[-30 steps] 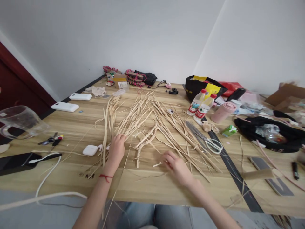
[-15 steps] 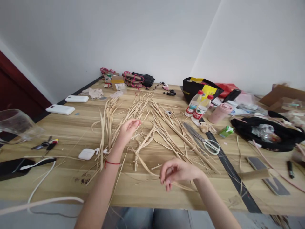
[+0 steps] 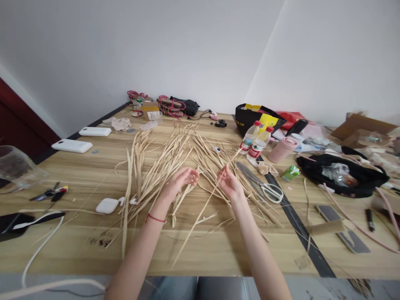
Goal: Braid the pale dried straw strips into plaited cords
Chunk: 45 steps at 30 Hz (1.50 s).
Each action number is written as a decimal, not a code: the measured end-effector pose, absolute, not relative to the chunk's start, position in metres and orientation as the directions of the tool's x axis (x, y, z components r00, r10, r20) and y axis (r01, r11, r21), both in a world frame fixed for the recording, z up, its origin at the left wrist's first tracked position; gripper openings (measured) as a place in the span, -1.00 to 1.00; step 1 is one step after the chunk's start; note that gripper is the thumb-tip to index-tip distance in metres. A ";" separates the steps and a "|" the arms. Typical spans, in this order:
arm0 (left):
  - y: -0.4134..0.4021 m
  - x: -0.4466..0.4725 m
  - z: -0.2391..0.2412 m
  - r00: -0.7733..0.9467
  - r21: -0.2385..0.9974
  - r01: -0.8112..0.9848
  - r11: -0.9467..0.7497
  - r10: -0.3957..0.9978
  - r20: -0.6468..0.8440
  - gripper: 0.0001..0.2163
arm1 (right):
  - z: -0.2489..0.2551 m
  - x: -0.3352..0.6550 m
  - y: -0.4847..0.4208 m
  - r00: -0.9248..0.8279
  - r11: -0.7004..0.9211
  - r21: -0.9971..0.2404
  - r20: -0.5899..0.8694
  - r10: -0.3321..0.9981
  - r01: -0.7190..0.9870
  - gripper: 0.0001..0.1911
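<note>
Your right hand (image 3: pixel 230 184) has raised a pinched strip (image 3: pixel 198 221), seemingly for use; your left hand (image 3: pixel 180 180), fingers loosely spread, overhangs the braid (image 3: pixel 184 194).

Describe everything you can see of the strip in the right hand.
The strip is long, narrow and pale tan, like dried straw or leaf. It runs fairly straight, slanting from the near side of the table up past the fingertips of the right hand, which pinch it. Whether its near end touches the table is unclear.
</note>
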<state>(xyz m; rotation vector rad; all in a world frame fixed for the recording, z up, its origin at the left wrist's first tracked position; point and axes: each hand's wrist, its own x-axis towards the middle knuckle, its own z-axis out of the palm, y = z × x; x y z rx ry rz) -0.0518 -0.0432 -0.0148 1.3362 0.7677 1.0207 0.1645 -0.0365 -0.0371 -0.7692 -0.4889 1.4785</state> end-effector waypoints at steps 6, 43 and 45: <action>-0.106 -0.046 0.017 0.503 0.828 0.459 -0.323 0.863 0.058 -0.76 | -0.032 0.143 -0.032 0.014 -0.037 -0.718 -0.064 0.998 -0.695 -0.88; -0.057 -0.018 -0.055 0.417 0.303 0.852 -0.427 0.903 0.101 -0.67 | -0.038 0.208 -0.084 -0.227 0.231 -0.489 0.069 0.971 0.841 -0.81; -0.057 -0.028 -0.049 0.394 0.310 0.856 -0.414 0.910 0.126 -0.72 | -0.044 0.212 -0.095 -0.166 0.203 -0.534 0.118 0.979 0.820 -0.74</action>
